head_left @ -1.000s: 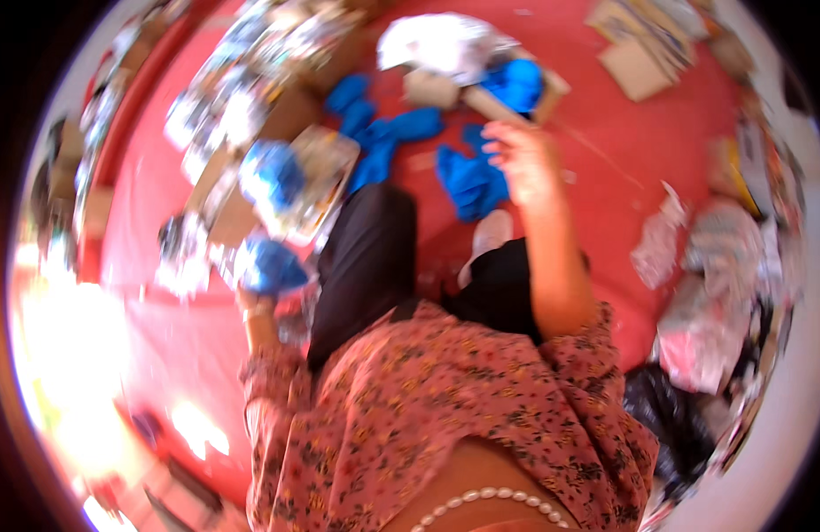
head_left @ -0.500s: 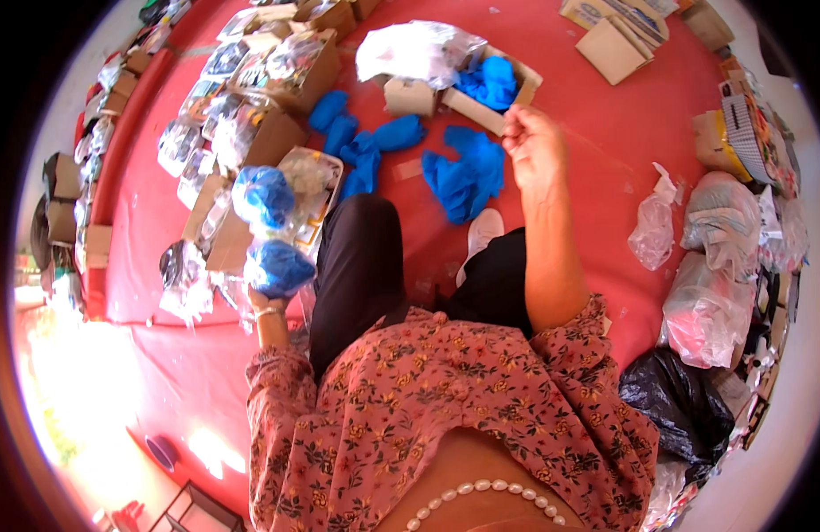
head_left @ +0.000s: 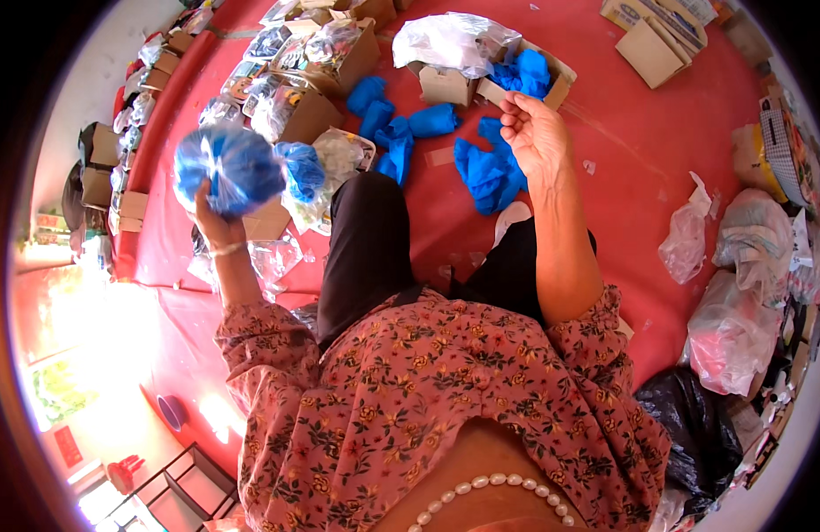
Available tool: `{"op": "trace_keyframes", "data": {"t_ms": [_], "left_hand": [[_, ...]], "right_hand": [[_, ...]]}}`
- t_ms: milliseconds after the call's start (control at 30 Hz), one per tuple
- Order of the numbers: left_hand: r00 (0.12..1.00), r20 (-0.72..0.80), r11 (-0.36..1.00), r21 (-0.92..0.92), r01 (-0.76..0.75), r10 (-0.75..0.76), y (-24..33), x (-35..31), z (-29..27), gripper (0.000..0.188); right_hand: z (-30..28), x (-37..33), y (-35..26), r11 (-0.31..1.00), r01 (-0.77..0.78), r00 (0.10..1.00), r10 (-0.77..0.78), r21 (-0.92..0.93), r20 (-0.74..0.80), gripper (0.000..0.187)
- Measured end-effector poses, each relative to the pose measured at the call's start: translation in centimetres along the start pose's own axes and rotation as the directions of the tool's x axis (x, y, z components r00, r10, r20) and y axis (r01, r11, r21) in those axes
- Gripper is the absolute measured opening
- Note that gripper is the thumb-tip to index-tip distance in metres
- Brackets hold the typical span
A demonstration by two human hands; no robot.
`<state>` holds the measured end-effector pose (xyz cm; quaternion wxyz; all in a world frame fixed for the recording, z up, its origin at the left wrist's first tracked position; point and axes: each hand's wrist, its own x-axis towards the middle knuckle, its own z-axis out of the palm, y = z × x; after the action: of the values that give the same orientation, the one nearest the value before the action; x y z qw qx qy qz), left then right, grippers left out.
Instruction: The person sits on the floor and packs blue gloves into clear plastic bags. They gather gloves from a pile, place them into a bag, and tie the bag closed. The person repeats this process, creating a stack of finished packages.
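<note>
My left hand grips a round blue bundle wrapped in clear plastic, raised at the left. Just right of it, a smaller blue bundle rests on a pale plastic-wrapped pile. My right hand is in the air at the right, its fingers loosely bent and nothing visible in them. Close to its fingertips is a cardboard box holding crumpled blue material. A loose blue piece lies on the red floor beside that hand.
Several blue pieces lie ahead of my knee. Cardboard boxes of bagged goods line the left. Flattened cardboard lies far right, with a clear bag, filled bags and a black bag along the right side.
My left hand has risen and moved left with the blue bundle, away from the smaller one. My right hand stays near the box, its fingers looser than before. The whole view has shifted slightly.
</note>
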<state>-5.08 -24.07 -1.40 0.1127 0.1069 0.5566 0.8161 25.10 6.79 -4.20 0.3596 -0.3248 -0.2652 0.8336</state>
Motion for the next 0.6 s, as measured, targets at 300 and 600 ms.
{"op": "trace_keyframes", "data": {"t_ms": [300, 600], "left_hand": [[0.814, 0.572, 0.973, 0.226, -0.042, -0.098, -2.0, -5.3, 20.7, 0.088], [0.344, 0.892, 0.953, 0.246, 0.179, -0.294, -5.4, -3.6, 21.1, 0.082]], "right_hand": [[3.2, -2.1, 0.5, 0.937, 0.183, 0.902, -0.040, -0.298, 0.430, 0.088], [2.4, 0.5, 3.5, 0.980, -0.113, 0.938, 0.160, -0.165, 0.307, 0.045]]}}
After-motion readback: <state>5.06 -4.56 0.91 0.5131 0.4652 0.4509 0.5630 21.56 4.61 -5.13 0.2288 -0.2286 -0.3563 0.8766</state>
